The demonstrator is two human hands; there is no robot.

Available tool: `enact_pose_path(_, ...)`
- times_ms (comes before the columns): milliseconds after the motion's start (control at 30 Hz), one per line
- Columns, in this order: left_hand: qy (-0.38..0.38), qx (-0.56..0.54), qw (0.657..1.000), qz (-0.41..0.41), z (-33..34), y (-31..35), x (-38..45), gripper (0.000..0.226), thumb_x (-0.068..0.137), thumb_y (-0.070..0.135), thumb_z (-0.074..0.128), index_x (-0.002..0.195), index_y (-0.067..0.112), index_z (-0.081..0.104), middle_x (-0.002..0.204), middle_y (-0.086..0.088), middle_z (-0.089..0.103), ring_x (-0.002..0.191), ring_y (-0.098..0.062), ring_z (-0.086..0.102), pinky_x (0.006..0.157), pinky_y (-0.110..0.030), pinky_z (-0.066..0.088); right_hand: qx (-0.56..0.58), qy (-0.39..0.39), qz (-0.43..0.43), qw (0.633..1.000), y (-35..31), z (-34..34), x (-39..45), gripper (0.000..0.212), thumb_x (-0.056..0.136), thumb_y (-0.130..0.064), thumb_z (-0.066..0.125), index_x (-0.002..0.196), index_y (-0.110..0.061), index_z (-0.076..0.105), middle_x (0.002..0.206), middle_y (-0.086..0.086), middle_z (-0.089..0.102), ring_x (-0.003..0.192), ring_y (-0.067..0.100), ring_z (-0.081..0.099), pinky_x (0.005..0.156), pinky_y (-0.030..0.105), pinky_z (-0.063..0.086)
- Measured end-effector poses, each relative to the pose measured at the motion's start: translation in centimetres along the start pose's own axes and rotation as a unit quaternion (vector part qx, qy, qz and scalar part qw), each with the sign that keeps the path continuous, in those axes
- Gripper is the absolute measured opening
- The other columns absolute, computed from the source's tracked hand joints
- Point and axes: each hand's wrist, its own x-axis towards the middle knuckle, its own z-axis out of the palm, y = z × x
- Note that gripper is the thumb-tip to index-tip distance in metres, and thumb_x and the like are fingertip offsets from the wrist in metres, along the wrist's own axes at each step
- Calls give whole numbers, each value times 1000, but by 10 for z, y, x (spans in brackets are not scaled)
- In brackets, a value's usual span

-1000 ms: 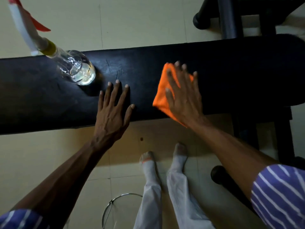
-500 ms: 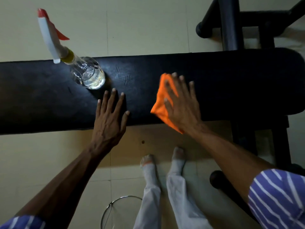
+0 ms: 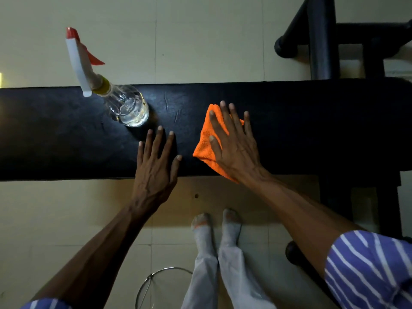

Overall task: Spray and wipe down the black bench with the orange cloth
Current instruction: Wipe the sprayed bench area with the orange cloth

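Observation:
The long black bench (image 3: pixel 312 130) runs across the view from left to right. My right hand (image 3: pixel 234 143) lies flat with spread fingers on top of the orange cloth (image 3: pixel 204 143), pressing it onto the bench near its middle. My left hand (image 3: pixel 156 166) rests flat and empty on the bench's near edge, just left of the cloth. A clear spray bottle (image 3: pixel 127 105) with a white head and red trigger stands on the bench, just beyond my left fingertips.
Black frame tubes (image 3: pixel 323 36) of the bench rise at the top right, and a black leg (image 3: pixel 388 197) stands at the right. My feet (image 3: pixel 214 221) are on the pale tiled floor. A metal ring (image 3: pixel 153 275) lies near the bottom edge.
My right hand with the cloth has slid a little along the bench and turned slightly. The view has shifted, so the bottle and bench sit lower. My left hand stays flat.

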Motion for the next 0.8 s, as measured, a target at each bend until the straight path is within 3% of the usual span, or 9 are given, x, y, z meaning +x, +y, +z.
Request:
enact_pose_path(133, 4, 0, 1000, 2, -3, -2, 1, 63, 106, 45, 32, 164, 22, 25, 174, -7, 12, 162, -28, 5, 130, -51, 10, 26, 48, 91, 994, -29, 9, 16, 62, 112, -37, 31, 169, -16, 20, 179, 14, 11, 167, 33, 7, 134, 58, 3)
enact_pose_path(233, 15, -10, 1000, -19, -8, -5, -3, 62, 105, 42, 37, 162, 17, 31, 172, -11, 17, 161, -31, 10, 129, -52, 13, 38, 24, 4, 999, -60, 26, -4, 63, 111, -37, 32, 169, -15, 22, 178, 13, 13, 166, 33, 9, 133, 59, 5)
enact_pose_path(367, 11, -16, 1000, -13, -13, -12, -4, 62, 105, 40, 39, 161, 17, 32, 172, -11, 18, 161, -30, 11, 129, -52, 14, 15, 16, -98, 995, -41, 29, -4, 62, 110, -38, 39, 167, -17, 29, 176, 14, 21, 165, 33, 18, 133, 60, 10)
enact_pose_path(433, 9, -18, 1000, -3, -13, -17, -3, 61, 105, 39, 38, 162, 18, 31, 172, -9, 18, 161, -29, 10, 130, -51, 13, 14, 20, -71, 997, -34, 25, 7, 62, 110, -40, 36, 168, -20, 25, 178, 10, 17, 166, 31, 14, 134, 58, 6)
enact_pose_path(600, 27, -46, 999, 10, -8, -22, 0, 58, 106, 38, 40, 160, 16, 37, 171, -11, 23, 160, -30, 13, 129, -50, 12, 55, 61, 109, 991, -79, 31, 14, 61, 112, -38, 32, 169, -19, 21, 179, 11, 12, 167, 32, 6, 134, 55, 0)
enact_pose_path(800, 16, -83, 996, 22, -18, -25, -2, 52, 106, 34, 46, 153, 12, 47, 168, -16, 30, 159, -35, 19, 127, -57, 21, 67, -21, 33, 997, -96, 32, -11, 65, 112, -40, 35, 171, -23, 13, 180, 10, 0, 167, 28, -6, 134, 54, -6)
